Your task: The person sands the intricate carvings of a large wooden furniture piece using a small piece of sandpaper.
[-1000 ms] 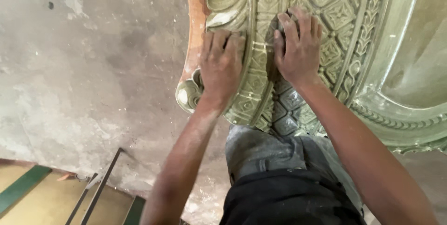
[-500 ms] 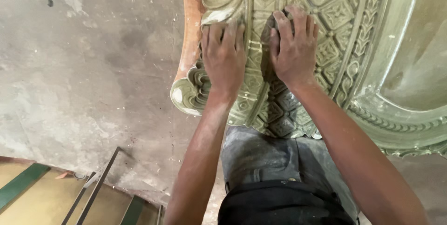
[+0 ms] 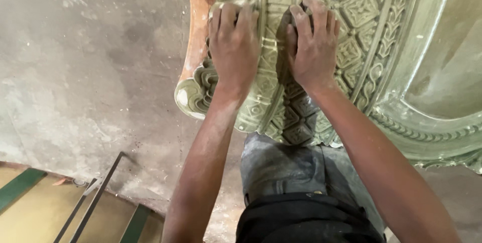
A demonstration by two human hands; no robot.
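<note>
concrete floor (image 3: 75, 82) borders green carved panel (image 3: 361, 12) under both hands (image 3: 233, 47).

**Bare concrete floor under a carved green panel**

The grey, stained concrete floor (image 3: 90, 72) fills the left side of the view, mottled with pale patches and dark smudges. A large pale-green moulded ornamental panel (image 3: 381, 27), covered in diamond tiles, leaf bands and scrolls, appears to lie on it at the top and right; its left edge shows a reddish-brown curved rim (image 3: 197, 27). At the lower left, a thin dark metal rod frame (image 3: 95, 198) lies beside a yellow surface with green stripes (image 3: 30, 208), next to the concrete.
</note>
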